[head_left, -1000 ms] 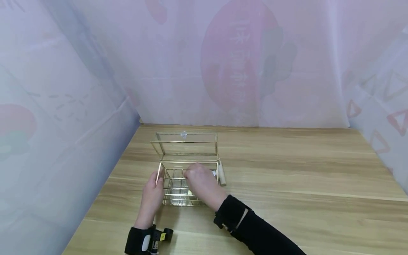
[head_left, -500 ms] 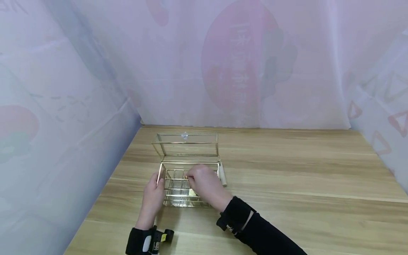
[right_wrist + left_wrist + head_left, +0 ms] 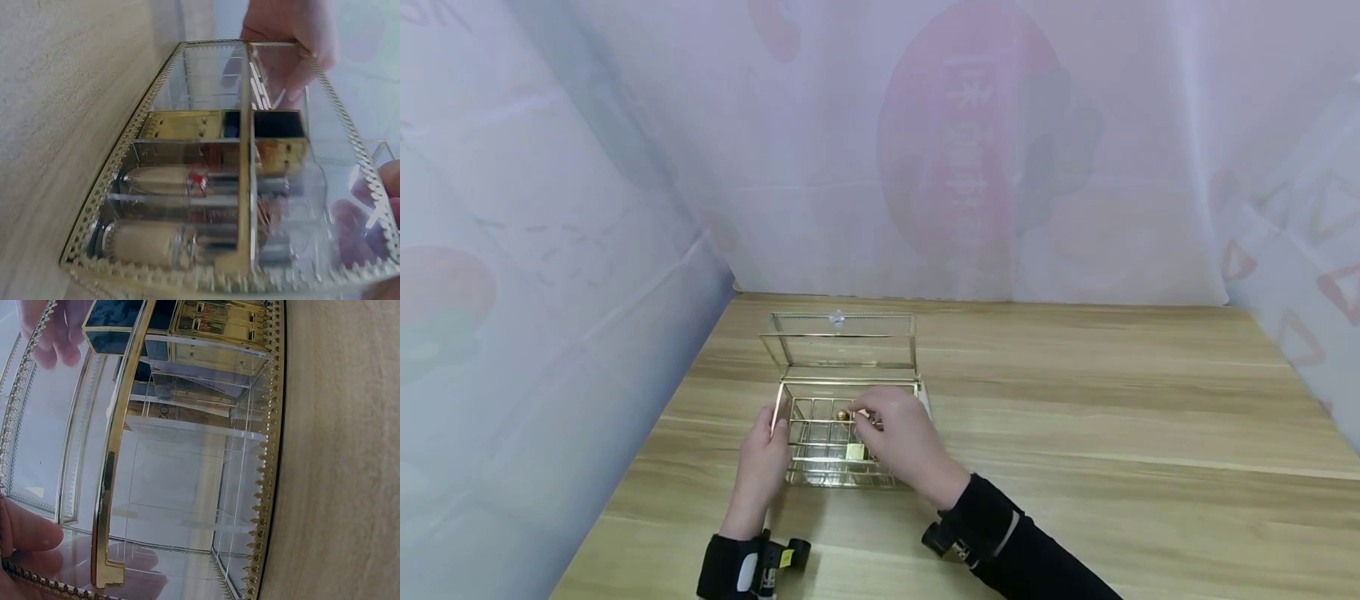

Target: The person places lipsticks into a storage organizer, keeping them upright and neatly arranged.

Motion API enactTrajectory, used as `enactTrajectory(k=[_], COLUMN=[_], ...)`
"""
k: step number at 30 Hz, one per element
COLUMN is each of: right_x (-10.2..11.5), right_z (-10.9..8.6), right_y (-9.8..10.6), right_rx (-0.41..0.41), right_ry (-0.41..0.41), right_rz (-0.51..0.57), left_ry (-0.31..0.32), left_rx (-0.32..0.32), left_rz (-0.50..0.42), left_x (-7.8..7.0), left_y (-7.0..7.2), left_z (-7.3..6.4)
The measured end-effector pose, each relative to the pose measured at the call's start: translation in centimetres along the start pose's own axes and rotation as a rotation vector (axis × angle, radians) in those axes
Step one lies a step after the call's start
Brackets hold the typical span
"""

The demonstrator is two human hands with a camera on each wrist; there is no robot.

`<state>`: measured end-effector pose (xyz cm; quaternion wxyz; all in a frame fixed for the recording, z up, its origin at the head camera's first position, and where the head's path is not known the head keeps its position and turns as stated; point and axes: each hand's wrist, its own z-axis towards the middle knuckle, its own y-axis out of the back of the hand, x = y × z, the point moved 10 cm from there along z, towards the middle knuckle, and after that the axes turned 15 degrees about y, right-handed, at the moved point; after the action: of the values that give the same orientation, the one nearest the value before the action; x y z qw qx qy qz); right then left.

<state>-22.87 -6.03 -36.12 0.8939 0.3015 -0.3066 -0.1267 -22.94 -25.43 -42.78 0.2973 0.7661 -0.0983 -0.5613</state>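
A glass box [image 3: 784, 406] with gold edging stands on the table, its glass lid [image 3: 850, 337] raised at the back. My left hand [image 3: 762, 458] grips the box's left wall. Over the right half of the box is my right hand [image 3: 904, 437], fingers loosely bent beside a small gold top [image 3: 842, 415], with nothing seen between them. Inside, clear dividers form compartments. One holds a rectangular gold-and-dark case [image 3: 187, 125], apparently a lipstick, upright. Beside it stand two beige cosmetic tubes [image 3: 147, 240] with dark ends, seen through the glass.
A crystal knob [image 3: 837, 318] sticks up from the raised lid. Right of the box, a pale stick-like thing [image 3: 926, 400] shows partly behind my hand. Wood-grain table [image 3: 1112, 417] spreads to the right, and printed fabric [image 3: 820, 167] hangs around it.
My right hand has drawn back to the right, and its fingers have come off the small gold top, which now shows. My left hand keeps its grip on the box.
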Motion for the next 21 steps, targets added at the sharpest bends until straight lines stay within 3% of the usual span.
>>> enactTrajectory(k=[6, 12, 16, 21], right_x=[-1.0, -2.9, -5.3, -8.3], right_z=[-1.0, -2.2, -3.2, -4.7], right_y=[2.0, 4.4, 5.3, 5.1], right_rx=[-0.104, -0.232, -0.273, -0.227], right_ry=[-0.037, -0.056, -0.159, -0.316], right_rz=[0.135, 0.176, 0.171, 0.156], left_ry=[0.003, 0.006, 0.002, 0.0], left_rx=[0.011, 0.023, 0.022, 0.026], left_rz=[0.0, -0.008, -0.015, -0.017], left_x=[0.0, 0.1, 0.1, 0.2], left_y=[-0.1, -0.2, -0.1, -0.1], left_z=[0.0, 0.1, 0.2, 0.1])
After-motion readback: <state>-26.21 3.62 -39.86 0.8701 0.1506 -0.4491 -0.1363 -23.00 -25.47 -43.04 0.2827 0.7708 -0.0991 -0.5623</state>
